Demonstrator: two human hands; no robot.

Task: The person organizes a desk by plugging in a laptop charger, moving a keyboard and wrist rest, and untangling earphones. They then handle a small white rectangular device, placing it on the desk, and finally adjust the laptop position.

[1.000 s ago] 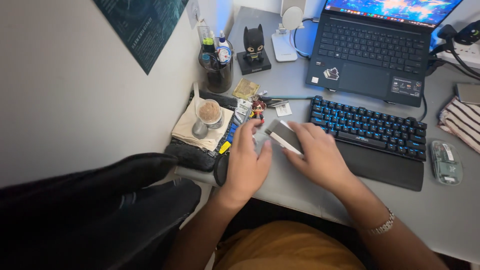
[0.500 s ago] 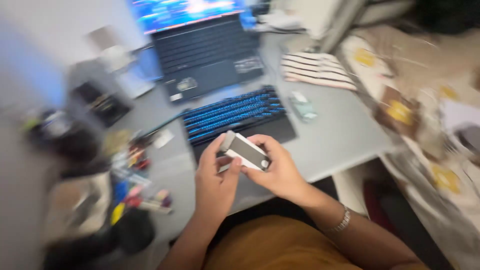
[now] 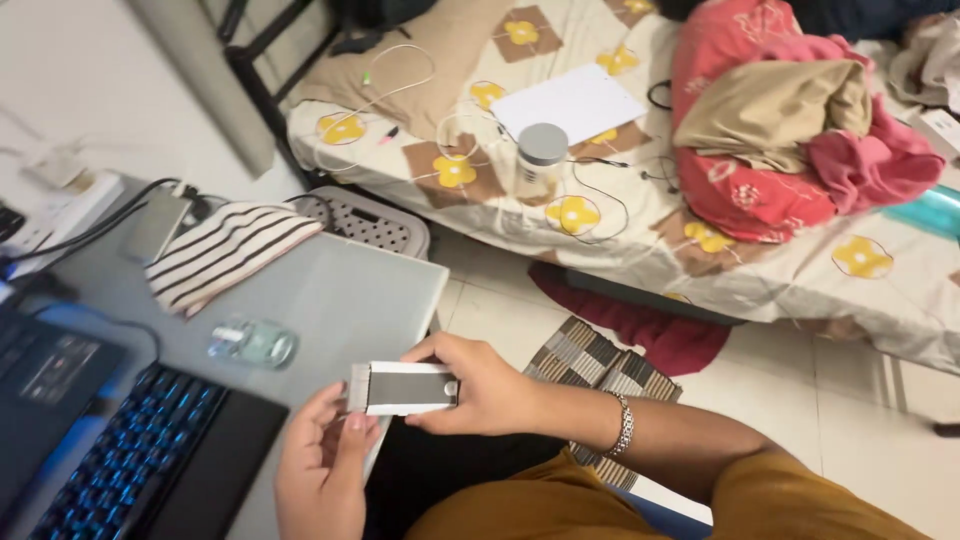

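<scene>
Desk [image 3: 340, 290] edge: both hands [image 3: 480, 390] hold grey-white flat box [image 3: 402, 388].

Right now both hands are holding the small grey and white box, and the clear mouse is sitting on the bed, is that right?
Not quite. The head view shows the mouse sitting on the grey desk, beside the keyboard, not on the bed. The rest holds: the left hand and right hand both hold the box.

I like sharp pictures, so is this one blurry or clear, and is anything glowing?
Head view: mostly clear; the small grey and white box held by the left hand and right hand looks sharp. The keyboard glows blue. The bed is evenly lit, with no harsh glare.
</scene>
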